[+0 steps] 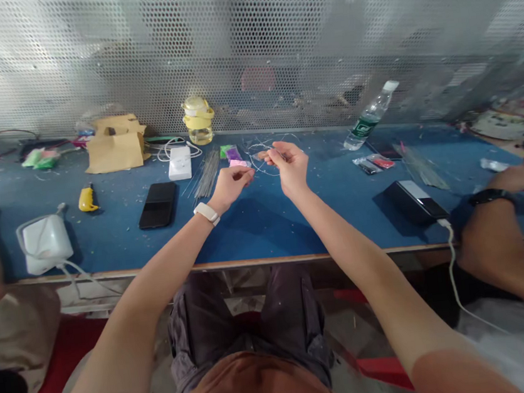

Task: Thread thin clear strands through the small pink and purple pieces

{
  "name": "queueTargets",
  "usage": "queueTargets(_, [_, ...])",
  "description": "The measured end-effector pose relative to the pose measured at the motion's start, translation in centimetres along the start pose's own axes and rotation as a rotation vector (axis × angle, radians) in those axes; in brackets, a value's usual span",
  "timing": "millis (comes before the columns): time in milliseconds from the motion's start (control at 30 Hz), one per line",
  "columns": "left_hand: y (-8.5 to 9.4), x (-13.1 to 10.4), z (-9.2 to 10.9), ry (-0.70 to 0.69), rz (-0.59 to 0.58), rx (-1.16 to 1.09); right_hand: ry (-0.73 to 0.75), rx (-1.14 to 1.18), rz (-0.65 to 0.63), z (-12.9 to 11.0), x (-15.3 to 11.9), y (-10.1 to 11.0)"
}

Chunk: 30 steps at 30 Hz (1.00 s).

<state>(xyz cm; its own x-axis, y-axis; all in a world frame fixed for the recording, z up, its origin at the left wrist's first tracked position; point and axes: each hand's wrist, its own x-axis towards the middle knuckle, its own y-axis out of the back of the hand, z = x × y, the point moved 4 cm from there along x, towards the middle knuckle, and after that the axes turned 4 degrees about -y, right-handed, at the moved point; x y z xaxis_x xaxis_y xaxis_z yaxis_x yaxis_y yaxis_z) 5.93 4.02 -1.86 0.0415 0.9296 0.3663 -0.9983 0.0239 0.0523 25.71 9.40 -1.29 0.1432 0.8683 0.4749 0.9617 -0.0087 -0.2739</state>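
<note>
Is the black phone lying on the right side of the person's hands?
No, the black phone lies flat on the blue table to the left of the left hand, beside the bundle of thin wires.

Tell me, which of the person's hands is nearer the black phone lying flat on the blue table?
Left. The left hand hovers just right of the black phone; the right hand is farther right, beyond the left.
</note>
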Motion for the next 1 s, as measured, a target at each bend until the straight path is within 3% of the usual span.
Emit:
queueTargets(100, [-1.1,-0.5,-0.4,0.231,-0.035,-0.194,-0.02,0.008,0.005,0.1,-0.2,-0.1])
queueTargets(167, [-1.6,-0.8,-0.4,0.294,-0.043,-0.279,-0.02,0.025,0.004,0.1,-0.3,-0.2])
queueTargets(367, [-1.9,-1.1,-0.1,0.276,-0.087,-0.324,-0.035,0.049,-0.016,-0.1,-0.6,-0.6])
queueTargets(600, [-2.2,-0.9,-0.9,0.316,-0.084,-0.433,-0.164,0.088,-0.033,-0.5,-1.2,-1.0])
queueTargets(833, [-2.2,-0.6,-0.8,0.238,-0.113,-0.454,-0.114,0.0,-0.096,-1.3,-1.2,-1.3])
queueTargets(1000, [-2.3,-0.7,-0.6,0.228,-0.103,-0.447,-0.163,0.017,-0.022,-1.3,-1.3,-1.2])
